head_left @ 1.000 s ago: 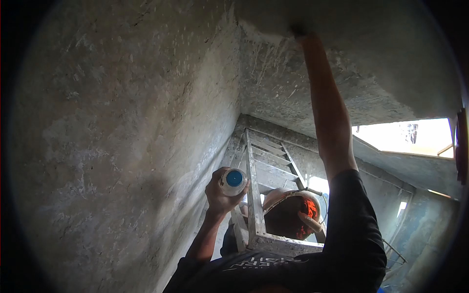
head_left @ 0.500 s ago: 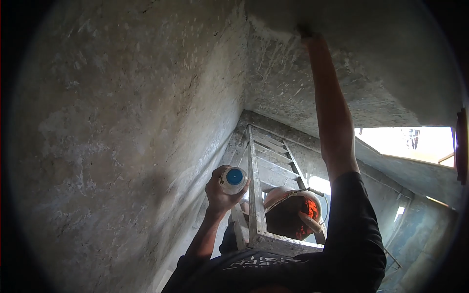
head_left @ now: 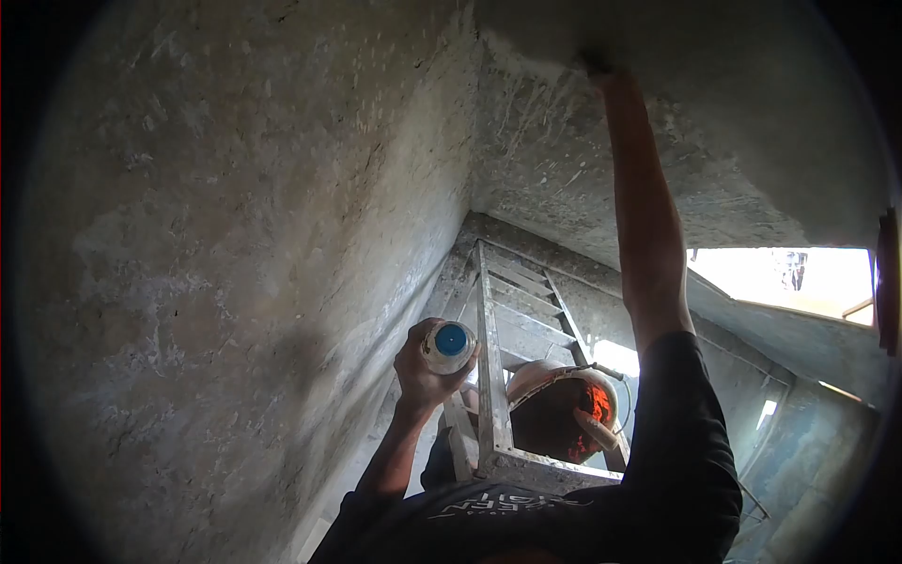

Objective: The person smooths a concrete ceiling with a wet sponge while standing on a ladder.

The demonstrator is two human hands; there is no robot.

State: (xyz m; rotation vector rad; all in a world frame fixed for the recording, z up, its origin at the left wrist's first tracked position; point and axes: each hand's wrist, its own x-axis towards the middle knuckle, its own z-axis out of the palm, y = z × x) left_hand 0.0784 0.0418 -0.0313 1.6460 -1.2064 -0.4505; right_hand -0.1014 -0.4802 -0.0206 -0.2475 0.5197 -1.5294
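Note:
My left hand point(head_left: 420, 376) is wrapped around a clear plastic bottle point(head_left: 432, 362) with a blue cap point(head_left: 451, 339), its top facing me, beside the ladder. My right hand point(head_left: 613, 79) reaches high overhead to the grey plastered ceiling point(head_left: 733, 103). Its fingers look closed around something dark against the surface, too dim and blurred to make out. Below, a bucket point(head_left: 552, 372) hangs or rests at the ladder, its inside partly lit orange. A tool with a pale handle point(head_left: 595, 430) leans in it.
A metal ladder point(head_left: 494, 376) stands directly before me, its top near my chest. On the left rises a rough, stained wall point(head_left: 216, 282). A bright opening point(head_left: 789, 273) lies at the right, with a sloping concrete surface point(head_left: 752, 315) beneath it.
My right hand has shifted slightly to the right along the ceiling, and its arm with it. The left hand and bottle have stayed in place.

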